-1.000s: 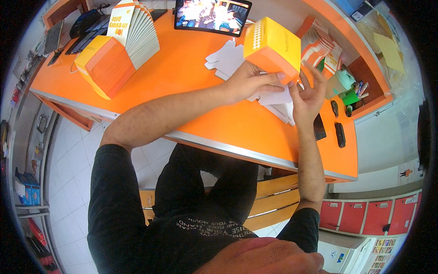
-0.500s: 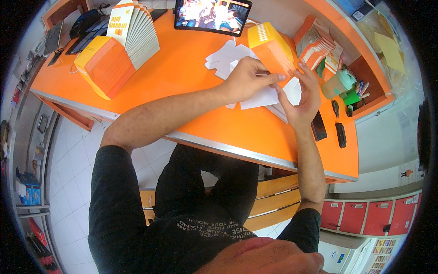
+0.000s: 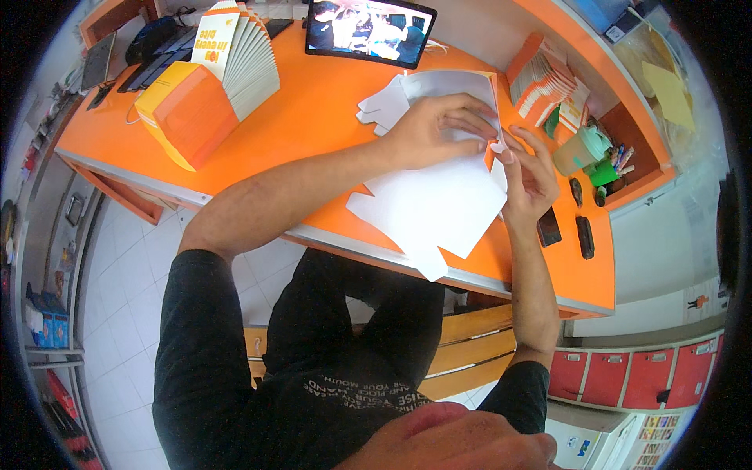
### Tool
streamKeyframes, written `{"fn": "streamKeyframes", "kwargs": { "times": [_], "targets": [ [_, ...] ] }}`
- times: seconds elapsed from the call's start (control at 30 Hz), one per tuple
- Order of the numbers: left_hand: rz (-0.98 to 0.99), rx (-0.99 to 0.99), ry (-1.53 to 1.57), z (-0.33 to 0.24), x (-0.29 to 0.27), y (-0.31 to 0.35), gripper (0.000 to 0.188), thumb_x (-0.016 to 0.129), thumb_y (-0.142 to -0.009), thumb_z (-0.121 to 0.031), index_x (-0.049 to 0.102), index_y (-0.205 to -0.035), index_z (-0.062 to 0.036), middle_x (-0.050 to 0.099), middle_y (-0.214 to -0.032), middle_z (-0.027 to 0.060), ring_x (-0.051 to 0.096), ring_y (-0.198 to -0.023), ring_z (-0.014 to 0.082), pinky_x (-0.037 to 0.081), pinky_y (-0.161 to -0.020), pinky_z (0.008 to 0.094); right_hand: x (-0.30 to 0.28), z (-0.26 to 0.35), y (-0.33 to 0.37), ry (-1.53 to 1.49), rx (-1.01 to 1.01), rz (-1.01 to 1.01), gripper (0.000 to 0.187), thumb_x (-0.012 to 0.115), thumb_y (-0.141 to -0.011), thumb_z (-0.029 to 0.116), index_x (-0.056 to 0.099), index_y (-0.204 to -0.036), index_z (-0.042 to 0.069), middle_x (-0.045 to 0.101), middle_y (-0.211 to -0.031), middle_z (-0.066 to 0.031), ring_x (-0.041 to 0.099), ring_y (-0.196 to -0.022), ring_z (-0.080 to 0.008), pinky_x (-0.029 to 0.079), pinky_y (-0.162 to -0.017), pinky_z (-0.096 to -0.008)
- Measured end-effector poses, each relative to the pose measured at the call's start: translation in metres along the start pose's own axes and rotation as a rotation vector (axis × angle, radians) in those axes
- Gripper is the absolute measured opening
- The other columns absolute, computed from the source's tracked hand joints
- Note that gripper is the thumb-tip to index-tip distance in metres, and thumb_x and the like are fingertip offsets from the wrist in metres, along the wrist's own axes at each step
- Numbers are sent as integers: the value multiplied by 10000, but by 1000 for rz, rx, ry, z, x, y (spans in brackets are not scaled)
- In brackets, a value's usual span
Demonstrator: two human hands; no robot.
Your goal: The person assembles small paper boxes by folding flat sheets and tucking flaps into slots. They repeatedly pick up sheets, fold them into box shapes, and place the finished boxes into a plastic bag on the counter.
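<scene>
A partly folded paperboard food box (image 3: 442,204) is between my hands, its white inside showing and an orange edge along the far right wall. One wide panel with notched flaps spreads toward me over the table's front edge. My left hand (image 3: 439,129) reaches across the inside, fingers bent and closed at the right-hand corner. My right hand (image 3: 534,174) pinches that same corner from outside, thumb and index finger on a small folded flap. Behind my left hand, more white flat box blanks (image 3: 384,106) lie on the orange table (image 3: 313,102).
Nested orange-and-yellow boxes (image 3: 188,117) and a fanned stack of folded boxes (image 3: 247,59) stand at left. A tablet (image 3: 370,31) plays at the back. Rightward are another box stack (image 3: 539,82), a tumbler (image 3: 581,149), a green pen cup (image 3: 605,171) and a phone (image 3: 548,227).
The box has opened and turned: its yellow outside faced up between my hands, and now the white inside faces me with a panel spread nearer. My hands stay near the same place.
</scene>
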State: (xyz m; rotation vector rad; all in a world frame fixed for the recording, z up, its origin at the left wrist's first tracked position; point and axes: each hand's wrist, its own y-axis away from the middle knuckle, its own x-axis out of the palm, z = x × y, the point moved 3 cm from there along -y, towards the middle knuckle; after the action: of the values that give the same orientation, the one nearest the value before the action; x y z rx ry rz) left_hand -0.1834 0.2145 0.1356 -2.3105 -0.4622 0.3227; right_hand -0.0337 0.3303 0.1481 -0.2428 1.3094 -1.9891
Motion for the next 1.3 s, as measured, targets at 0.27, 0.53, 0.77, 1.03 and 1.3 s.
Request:
{"fn": "streamKeyframes", "kwargs": {
  "times": [0.27, 0.53, 0.77, 1.03, 1.3],
  "targets": [
    [-12, 6, -162, -1, 4, 4, 418, 810, -799, -70, 631, -1162, 33, 693, -1098, 132, 673, -1054, 214, 510, -1001, 346, -2, -8, 0, -105, 196, 7, 100, 661, -904, -29, 735, -966, -56, 652, -1168, -198, 667, -1084, -292, 537, -955, -379],
    [-103, -87, 7, 7, -2, 5, 300, 852, -774, -134, 674, -969, 8, 719, -934, 93, 707, -868, 155, 559, -819, 282, 5, -12, 1, -85, 190, 105, 92, 676, -900, -21, 746, -954, -43, 673, -1144, -160, 656, -1070, -228, 514, -939, -323],
    [-70, -152, -41, -3, 5, 7, 274, 830, -793, -74, 649, -980, 11, 679, -928, 66, 686, -840, 130, 548, -784, 255, 3, -12, 3, -168, 230, 173, 91, 664, -909, -5, 743, -935, -44, 671, -1170, -149, 641, -1103, -229, 510, -928, -330],
    [-153, -295, 340, 18, 4, 4, 268, 761, -873, -97, 620, -1065, 26, 732, -991, 125, 721, -888, 158, 556, -724, 250, 9, -8, 0, 22, 100, 173, 168, 728, -828, 0, 733, -996, -4, 642, -1234, -152, 616, -1171, -261, 511, -952, -368],
    [-7, -294, 439, 34, 1, 8, 465, 776, -864, -138, 584, -1260, 11, 734, -1075, 131, 719, -888, 142, 553, -635, 218, 5, -6, 1, 207, -62, 168, 304, 772, -780, 1, 745, -1077, 57, 581, -1292, -167, 588, -1207, -293, 519, -966, -417]
  ]
}}
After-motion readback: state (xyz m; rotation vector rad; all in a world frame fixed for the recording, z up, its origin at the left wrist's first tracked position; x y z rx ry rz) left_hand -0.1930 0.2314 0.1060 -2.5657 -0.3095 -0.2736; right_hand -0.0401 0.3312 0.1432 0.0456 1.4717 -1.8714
